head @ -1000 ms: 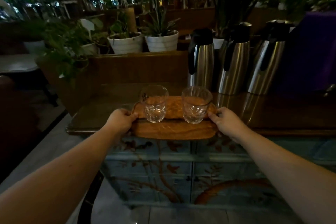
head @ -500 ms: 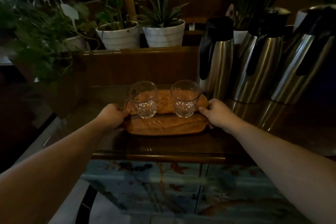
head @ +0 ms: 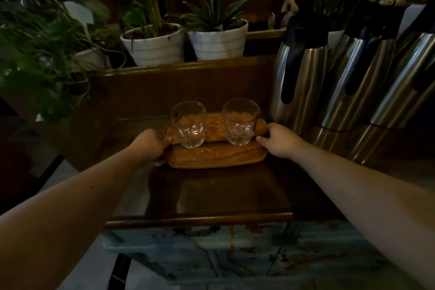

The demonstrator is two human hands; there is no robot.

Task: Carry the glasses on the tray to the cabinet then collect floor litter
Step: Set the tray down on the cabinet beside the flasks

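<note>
On the cabinet top (head: 211, 195), tray (head: 219, 155) lies long axis left–right, two glasses (head: 189, 125) upright; my left hand (head: 150, 143) and right hand (head: 277, 140) clasp its opposite ends, equally near.

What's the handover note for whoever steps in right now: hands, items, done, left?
Left hand: gripping the left end of the wooden tray.
Right hand: gripping the tray's right end.
Tray is on or just above the cabinet top, well in from the front edge; contact cannot be told. Left glass and right glass stand upright on it, apparently empty, apart from each other. Nearest steel flask stands close to the tray's right end.
Done: tray brought to the cabinet.
Left: release the tray, then collect the floor litter; none is in view.
</note>
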